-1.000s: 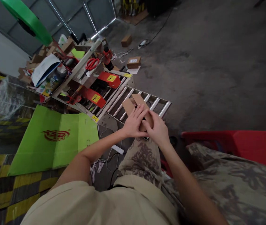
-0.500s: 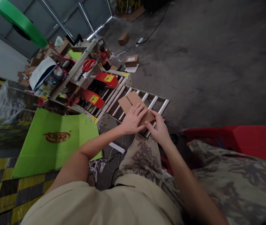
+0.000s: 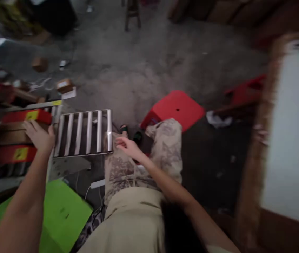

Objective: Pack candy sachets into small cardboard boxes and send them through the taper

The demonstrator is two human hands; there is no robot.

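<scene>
My left hand (image 3: 40,136) lies at the far left with its fingers stretched out, touching a brown cardboard box (image 3: 11,137). The box sits between the two red side guides (image 3: 42,116) of a carton sealing machine, and its far part is blurred. My right hand (image 3: 128,147) is over my lap just beyond the end of the roller conveyor (image 3: 89,133). Its fingers are loosely bent and apart, with nothing between them.
A red plastic stool (image 3: 178,109) stands beside my knee. On the right is a table with a white top (image 3: 291,140). Green cardboard (image 3: 62,214) lies at lower left, near a white power strip (image 3: 97,183). Small boxes (image 3: 64,85) sit on the floor.
The box has gone from the rollers into the machine, under my left hand. My right hand has let go of it and drawn back. The view has swung to the right.
</scene>
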